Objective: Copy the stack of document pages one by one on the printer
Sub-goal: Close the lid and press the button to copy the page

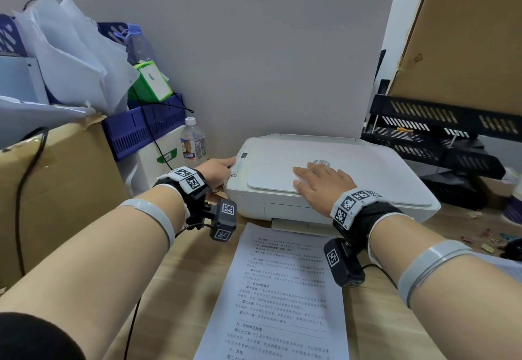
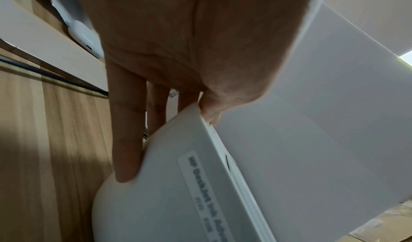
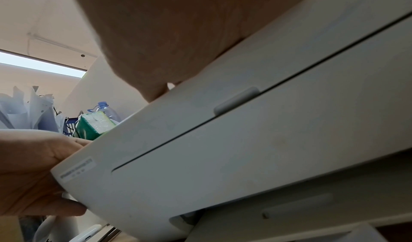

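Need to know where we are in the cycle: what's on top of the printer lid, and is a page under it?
The right hand lies flat on the closed printer lid. The left hand touches the control panel corner. Whether a page lies under the lid is hidden.

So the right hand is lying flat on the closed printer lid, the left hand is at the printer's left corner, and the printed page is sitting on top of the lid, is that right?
Not quite: the printed page lies on the wooden desk in front of the printer, not on its lid, as the head view shows. The right hand flat on the closed lid and the left hand at the left corner are correct.
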